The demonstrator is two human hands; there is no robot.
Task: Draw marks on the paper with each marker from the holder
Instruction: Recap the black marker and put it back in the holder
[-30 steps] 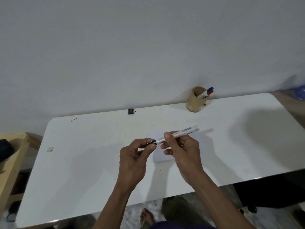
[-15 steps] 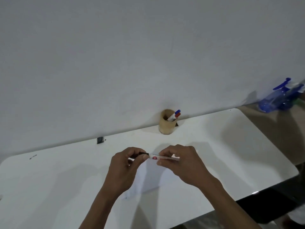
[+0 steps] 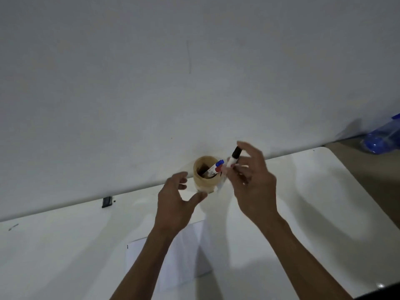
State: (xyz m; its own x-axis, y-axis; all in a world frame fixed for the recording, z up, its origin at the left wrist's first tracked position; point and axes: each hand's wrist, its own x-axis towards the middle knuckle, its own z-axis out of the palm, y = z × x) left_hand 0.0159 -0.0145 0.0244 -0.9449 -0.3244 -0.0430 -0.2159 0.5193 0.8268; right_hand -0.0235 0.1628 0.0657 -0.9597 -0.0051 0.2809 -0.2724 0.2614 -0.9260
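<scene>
White table (image 3: 313, 191) against a pale wall: the right hand (image 3: 253, 187) pinches a black-capped marker (image 3: 233, 158), tilted just right of the holder (image 3: 205, 176); left hand (image 3: 175, 204) spread empty beside it; paper (image 3: 188, 256) nearer.

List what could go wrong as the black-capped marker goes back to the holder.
1. The holder stands near the table's back edge, and the open left hand does not grip it; a nudge may tip it.
2. The marker, pinched in the right hand's fingertips, could slip.
3. The red and blue markers lean across the opening and may block entry.
</scene>
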